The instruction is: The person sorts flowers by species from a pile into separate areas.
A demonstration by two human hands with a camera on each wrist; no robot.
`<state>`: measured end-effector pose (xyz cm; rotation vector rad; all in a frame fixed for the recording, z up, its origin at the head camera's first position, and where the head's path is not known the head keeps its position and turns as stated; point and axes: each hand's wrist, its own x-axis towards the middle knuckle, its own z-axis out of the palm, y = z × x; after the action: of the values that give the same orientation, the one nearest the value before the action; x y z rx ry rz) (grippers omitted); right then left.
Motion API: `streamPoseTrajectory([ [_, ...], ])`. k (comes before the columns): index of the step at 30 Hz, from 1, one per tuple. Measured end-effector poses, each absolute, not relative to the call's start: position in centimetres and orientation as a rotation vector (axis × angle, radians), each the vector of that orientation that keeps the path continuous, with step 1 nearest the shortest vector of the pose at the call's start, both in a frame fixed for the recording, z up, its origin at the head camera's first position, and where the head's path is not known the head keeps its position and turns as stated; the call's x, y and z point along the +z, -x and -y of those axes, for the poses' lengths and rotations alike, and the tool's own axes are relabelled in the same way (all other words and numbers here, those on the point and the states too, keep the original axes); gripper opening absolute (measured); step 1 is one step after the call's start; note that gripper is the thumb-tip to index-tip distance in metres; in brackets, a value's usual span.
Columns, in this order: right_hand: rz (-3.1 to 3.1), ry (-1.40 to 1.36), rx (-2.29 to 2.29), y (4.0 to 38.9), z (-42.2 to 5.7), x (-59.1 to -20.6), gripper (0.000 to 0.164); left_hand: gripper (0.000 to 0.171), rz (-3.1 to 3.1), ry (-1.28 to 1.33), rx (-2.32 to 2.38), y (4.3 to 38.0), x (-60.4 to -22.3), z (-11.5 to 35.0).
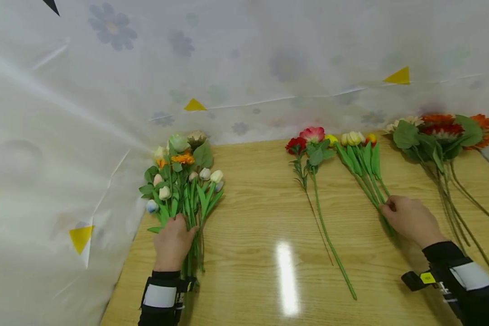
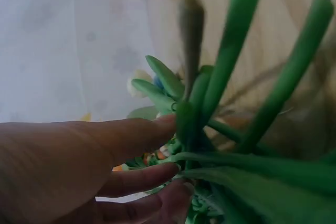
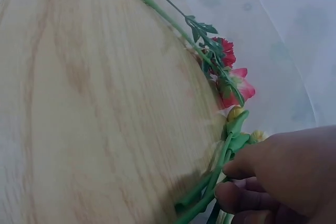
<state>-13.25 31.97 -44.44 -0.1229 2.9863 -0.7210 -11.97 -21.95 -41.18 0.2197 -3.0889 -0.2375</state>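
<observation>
Gripping bouquet (image 1: 187, 194) with left hand (image 1: 173, 240), well left of pink flower (image 1: 312, 134); pinching tulips (image 1: 367, 159) with right hand (image 1: 411, 219), right of it. Apparently gathering tulips; likely needing a steady pinch to lift.

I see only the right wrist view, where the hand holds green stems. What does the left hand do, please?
Observer: The left hand grips the stems of a mixed bunch on the left of the table.
Operator: Do the tulips held by the right hand show any colour besides yellow?
Observer: Yes, one tulip head shows red-orange.
Operator: And what lies beyond this hand, on the far right?
Observer: A bunch of flowers with orange, dark red and cream heads.
</observation>
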Motion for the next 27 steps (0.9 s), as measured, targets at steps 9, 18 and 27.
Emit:
streamPoseTrajectory([
  [9, -2.995, 0.090, -0.732, 12.8, -31.7, -44.9, 0.029, 0.035, 2.946, -0.126, -0.111, 12.4, -42.6, 22.2],
  [18, -3.026, 0.071, -0.787, 12.2, -31.6, -44.4, 0.034, 0.034, 3.094, -0.187, -0.439, 12.4, -42.2, 23.2],
  [27, -3.078, 0.135, -0.834, 11.6, -31.1, -43.8, 0.027, 0.028, 3.079, -0.242, -0.799, 12.2, -40.8, 24.1],
])
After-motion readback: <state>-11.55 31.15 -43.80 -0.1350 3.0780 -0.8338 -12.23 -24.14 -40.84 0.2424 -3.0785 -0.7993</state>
